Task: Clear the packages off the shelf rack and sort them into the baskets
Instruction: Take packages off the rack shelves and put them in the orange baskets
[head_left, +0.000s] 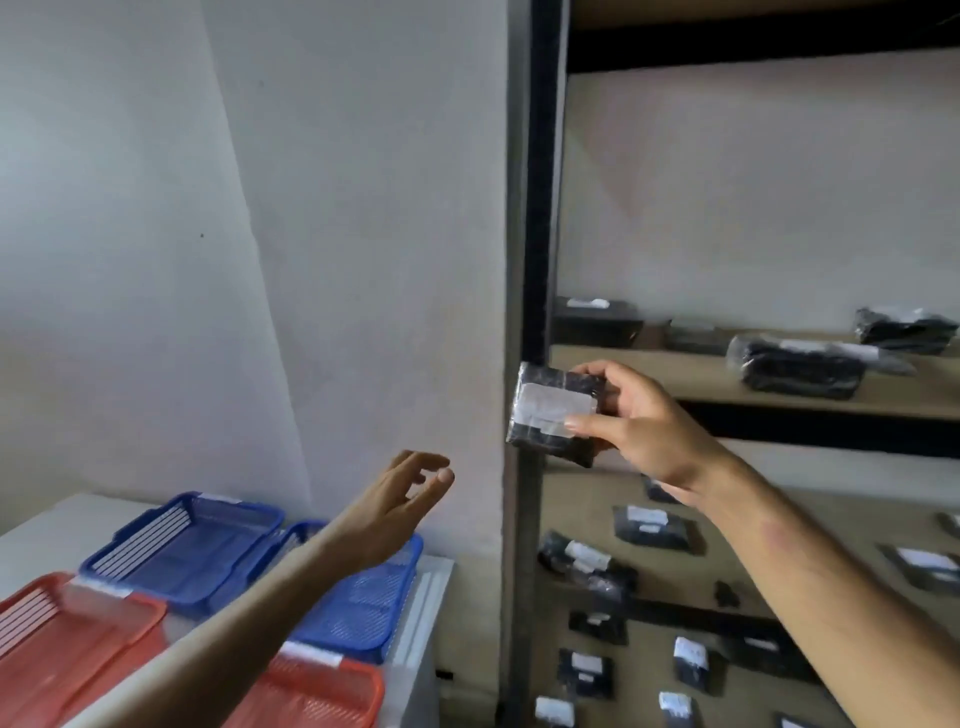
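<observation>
The right hand pinches a black wrapped package with a white label, thumb on the label and fingers curled over the top edge, in front of the shelf rack's dark upright post. The label text is too blurred to read. Left of the rack, the left hand hovers with fingers loosely spread, holding nothing, above 4 baskets: 2 blue and 2 red, partly hidden by the forearm. Many more packages lie on the rack, several cut off.

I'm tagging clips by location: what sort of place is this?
Probably a small stockroom or packing room: a dark metal shelf rack with wooden boards holds many black plastic-wrapped packages with white labels, and blue and red plastic mesh baskets sit beside it for sorting.
</observation>
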